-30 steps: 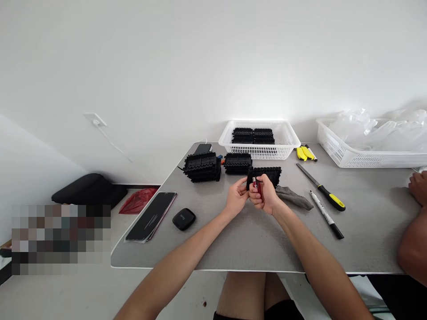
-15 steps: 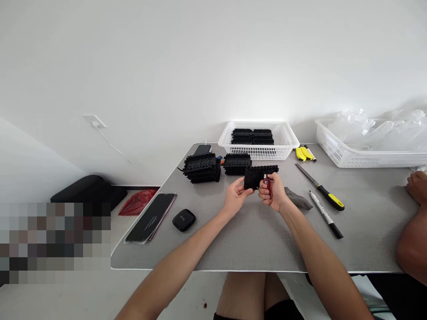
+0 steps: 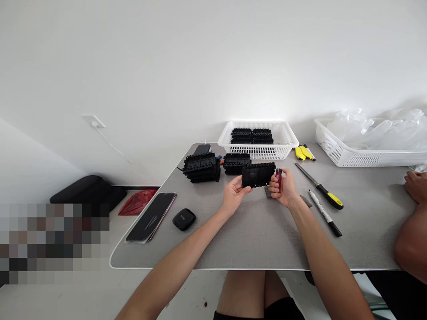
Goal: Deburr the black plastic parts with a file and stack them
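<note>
My left hand pinches the lower left corner of a black ridged plastic part, held up above the table with its flat side toward me. Beside the part's right edge, my right hand is closed around a dark red lighter. A grey cloth lies partly hidden behind the right hand. Just beyond the held part sits a stack of similar black parts, and a larger stack of them stands farther left.
A white basket with black parts stands at the back; another basket holds plastic bags. On the right lie a file, a marker and a yellow tool. A phone and black case lie left. Another person's arm rests at right.
My right hand with the lighter has moved right, off the front of the black part. The part has shifted slightly left and now shows more of its face.
</note>
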`<state>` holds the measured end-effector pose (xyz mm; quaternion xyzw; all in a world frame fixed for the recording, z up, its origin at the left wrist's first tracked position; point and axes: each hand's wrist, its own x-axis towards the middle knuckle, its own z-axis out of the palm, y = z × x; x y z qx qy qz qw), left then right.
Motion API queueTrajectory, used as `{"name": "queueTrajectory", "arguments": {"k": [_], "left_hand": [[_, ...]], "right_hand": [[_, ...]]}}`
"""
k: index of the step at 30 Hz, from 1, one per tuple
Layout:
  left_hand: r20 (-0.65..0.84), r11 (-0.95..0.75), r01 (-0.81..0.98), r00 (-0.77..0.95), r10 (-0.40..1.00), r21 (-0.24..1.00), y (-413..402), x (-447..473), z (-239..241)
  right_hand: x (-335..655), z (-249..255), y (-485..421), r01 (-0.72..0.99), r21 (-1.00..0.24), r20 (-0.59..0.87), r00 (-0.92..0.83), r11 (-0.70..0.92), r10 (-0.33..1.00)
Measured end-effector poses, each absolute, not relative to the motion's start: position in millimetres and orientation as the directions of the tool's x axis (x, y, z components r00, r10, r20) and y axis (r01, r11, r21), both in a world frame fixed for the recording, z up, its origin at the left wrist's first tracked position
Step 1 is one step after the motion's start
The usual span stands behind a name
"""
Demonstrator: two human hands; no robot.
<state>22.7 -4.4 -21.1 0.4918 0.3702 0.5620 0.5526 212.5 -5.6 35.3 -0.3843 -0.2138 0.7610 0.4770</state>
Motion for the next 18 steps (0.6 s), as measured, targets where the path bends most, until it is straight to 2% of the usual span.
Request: {"name": "queueTrajectory", "arguments": {"k": [3, 6, 8, 13, 18], "left_hand": [[0.123, -0.097, -0.286, 0.076, 0.989, 0.953, -4, 22, -20], [0.068, -0.044, -0.368, 0.053, 0.996, 0.929, -1, 19, -19], [0.011, 0.013, -0.444, 0.05, 0.999, 0.896, 1, 18, -19], [-0.055, 0.135, -0.529, 0.163, 0.985, 0.838, 1, 17, -18], [-0.042, 0.148, -0.416, 0.254, 0.966, 0.897, -5, 21, -17]], "right_hand": [[217, 36, -5, -0.555, -0.759, -0.3, -0.164, -0.34, 0.94], [216, 30, -2, -0.515, -0.847, -0.208, 0.102, -0.127, 0.973], [211, 23, 0, -0.453, -0.89, -0.165, 0.202, -0.057, 0.965], [187, 8, 0, -0.4, -0.906, -0.157, 0.005, -0.142, 0.988], [180, 1, 1, -0.39, -0.917, -0.121, 0.061, -0.088, 0.991]]}}
